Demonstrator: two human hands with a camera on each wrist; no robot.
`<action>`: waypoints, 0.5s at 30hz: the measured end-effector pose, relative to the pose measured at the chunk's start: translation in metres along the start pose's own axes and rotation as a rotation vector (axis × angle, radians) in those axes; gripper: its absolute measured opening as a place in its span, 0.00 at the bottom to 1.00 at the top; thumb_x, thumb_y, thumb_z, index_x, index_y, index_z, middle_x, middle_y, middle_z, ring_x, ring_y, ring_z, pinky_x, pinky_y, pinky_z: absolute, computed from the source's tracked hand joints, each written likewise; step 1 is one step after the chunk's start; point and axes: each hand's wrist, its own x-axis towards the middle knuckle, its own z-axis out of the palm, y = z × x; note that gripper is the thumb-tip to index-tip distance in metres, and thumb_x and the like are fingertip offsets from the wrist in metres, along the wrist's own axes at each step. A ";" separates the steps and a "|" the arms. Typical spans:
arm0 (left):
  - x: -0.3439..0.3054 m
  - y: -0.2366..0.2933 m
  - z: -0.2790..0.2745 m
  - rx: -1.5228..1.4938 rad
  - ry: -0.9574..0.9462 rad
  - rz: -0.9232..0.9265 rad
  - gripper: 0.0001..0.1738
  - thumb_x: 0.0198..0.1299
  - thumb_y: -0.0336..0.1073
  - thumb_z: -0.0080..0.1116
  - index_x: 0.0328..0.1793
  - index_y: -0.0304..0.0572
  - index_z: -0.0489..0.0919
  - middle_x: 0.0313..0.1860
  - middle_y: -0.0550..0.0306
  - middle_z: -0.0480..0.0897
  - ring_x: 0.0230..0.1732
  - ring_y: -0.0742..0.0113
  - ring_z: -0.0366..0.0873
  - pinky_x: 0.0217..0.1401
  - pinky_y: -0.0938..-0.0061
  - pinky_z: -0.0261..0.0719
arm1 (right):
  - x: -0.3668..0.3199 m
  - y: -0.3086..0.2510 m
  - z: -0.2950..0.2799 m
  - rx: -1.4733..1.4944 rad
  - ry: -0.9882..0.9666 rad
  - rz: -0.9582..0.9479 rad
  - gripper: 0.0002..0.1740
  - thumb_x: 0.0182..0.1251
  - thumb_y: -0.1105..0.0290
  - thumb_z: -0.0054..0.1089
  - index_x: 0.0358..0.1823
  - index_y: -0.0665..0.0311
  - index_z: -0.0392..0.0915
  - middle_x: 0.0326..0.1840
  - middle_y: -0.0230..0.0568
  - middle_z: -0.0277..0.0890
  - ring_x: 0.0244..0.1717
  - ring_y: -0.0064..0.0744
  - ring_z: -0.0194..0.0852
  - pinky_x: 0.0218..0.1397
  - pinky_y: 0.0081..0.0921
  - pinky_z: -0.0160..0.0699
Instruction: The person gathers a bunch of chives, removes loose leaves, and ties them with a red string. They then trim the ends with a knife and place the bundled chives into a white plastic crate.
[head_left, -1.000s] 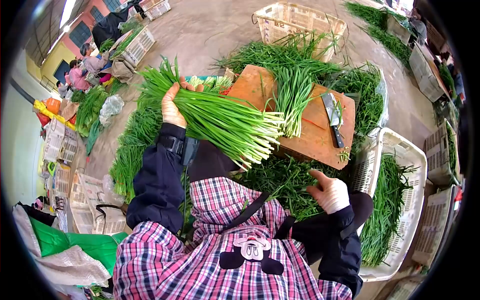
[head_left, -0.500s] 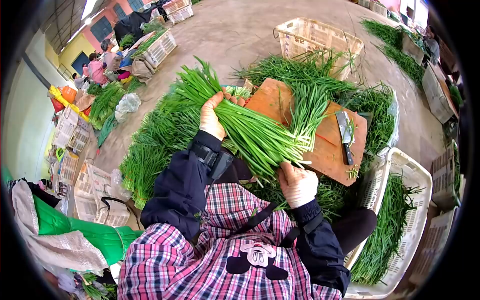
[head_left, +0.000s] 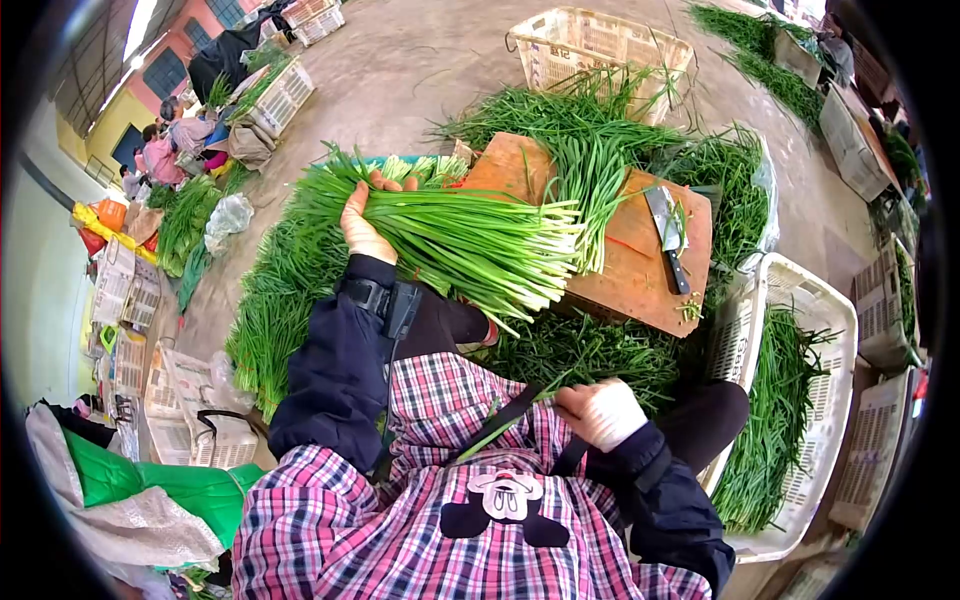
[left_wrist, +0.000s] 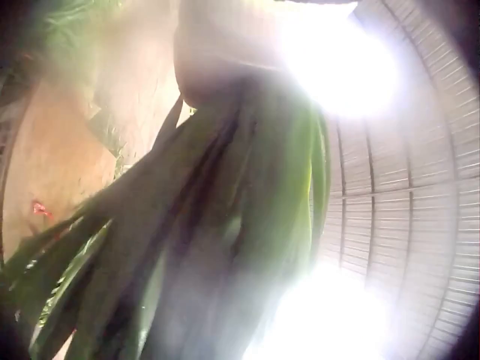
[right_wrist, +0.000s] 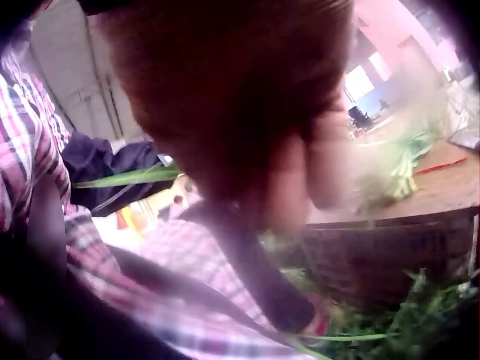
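Observation:
My left hand (head_left: 366,228) grips a thick bunch of garlic chives (head_left: 470,240) around its green part, the pale cut ends fanned out to the right. In the left wrist view the leaves of the bunch (left_wrist: 225,195) hang dark and blurred below the hand. Over the lap, my right hand (head_left: 606,416) pinches a few loose chive leaves (head_left: 492,432) that trail left across the apron. The right wrist view shows a leaf (right_wrist: 135,178) sticking out beside the dark underside of that hand. A smaller chive bunch (head_left: 588,195) lies on the wooden board (head_left: 625,290), beside a knife (head_left: 667,235).
A white plastic crate (head_left: 840,360) holding loose leaves stands at my right, and another crate (head_left: 590,45) sits beyond the board. Piled chives (head_left: 275,310) lie at my left. Loose leaves (head_left: 600,355) cover the ground below the board. Several people sit at the far left.
My right hand moved in to the pale ends of the bunch, then drew back toward the lap with loose leaves pinched. My left hand keeps hold of the bunch.

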 end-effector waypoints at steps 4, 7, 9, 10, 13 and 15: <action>0.001 0.003 0.000 0.037 -0.055 0.053 0.16 0.62 0.43 0.58 0.50 0.42 0.76 0.33 0.53 0.82 0.54 0.44 0.78 0.64 0.46 0.72 | -0.013 0.013 -0.007 0.019 0.102 0.212 0.10 0.62 0.59 0.60 0.38 0.55 0.80 0.24 0.39 0.80 0.28 0.44 0.81 0.31 0.39 0.78; -0.005 0.005 0.007 0.038 -0.033 0.034 0.17 0.62 0.43 0.58 0.51 0.42 0.75 0.34 0.52 0.82 0.55 0.44 0.78 0.65 0.44 0.71 | 0.007 -0.005 -0.028 0.442 0.480 0.218 0.12 0.58 0.71 0.66 0.45 0.60 0.81 0.31 0.45 0.82 0.31 0.46 0.83 0.37 0.34 0.82; -0.007 0.003 0.010 0.022 -0.032 0.011 0.16 0.62 0.43 0.58 0.51 0.42 0.75 0.34 0.52 0.82 0.55 0.43 0.78 0.65 0.44 0.71 | 0.023 -0.011 -0.024 0.491 0.720 0.147 0.14 0.54 0.76 0.66 0.44 0.61 0.82 0.36 0.44 0.81 0.37 0.46 0.82 0.41 0.34 0.81; -0.008 0.003 0.010 0.014 -0.030 0.000 0.16 0.63 0.42 0.58 0.51 0.41 0.75 0.34 0.52 0.82 0.55 0.43 0.78 0.65 0.44 0.71 | 0.031 -0.013 -0.026 0.432 0.805 0.097 0.16 0.52 0.77 0.67 0.45 0.60 0.81 0.39 0.44 0.81 0.41 0.47 0.81 0.44 0.35 0.81; -0.001 0.003 0.002 -0.001 -0.002 -0.008 0.14 0.63 0.42 0.57 0.48 0.43 0.76 0.34 0.51 0.82 0.55 0.42 0.78 0.65 0.42 0.71 | 0.053 -0.021 -0.041 0.255 0.940 0.015 0.25 0.48 0.75 0.69 0.51 0.61 0.78 0.52 0.46 0.76 0.54 0.52 0.75 0.56 0.41 0.75; -0.007 0.000 0.010 0.011 0.030 -0.026 0.13 0.63 0.42 0.56 0.46 0.43 0.76 0.33 0.52 0.82 0.55 0.43 0.78 0.64 0.43 0.71 | 0.066 -0.016 -0.029 0.222 0.860 0.116 0.19 0.51 0.70 0.70 0.47 0.59 0.79 0.42 0.43 0.78 0.44 0.48 0.77 0.49 0.41 0.76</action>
